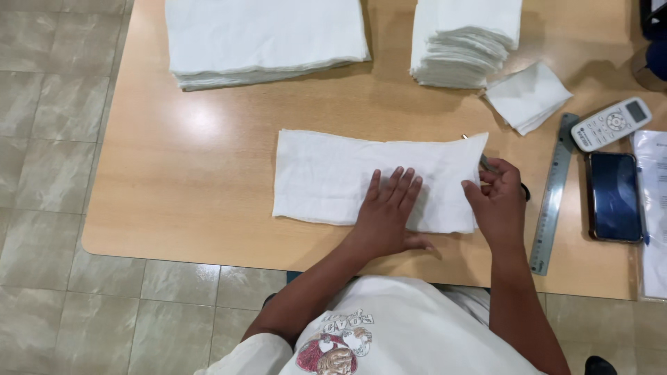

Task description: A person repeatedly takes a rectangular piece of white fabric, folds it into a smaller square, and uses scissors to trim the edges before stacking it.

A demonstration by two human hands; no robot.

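A folded white cloth (361,177) lies flat in the middle of the tabletop (208,173). The left hand (389,212) rests on its near right part, fingers spread, pinning it. The right hand (499,198) sits at the cloth's right edge, its grip closed around scissors (486,163), the blade tip at the far right corner. This looks like the trimming step; the cut likely calls for a steady hold and a straight line. A steel ruler (554,191) lies just right, cloth stacks (267,38) far behind
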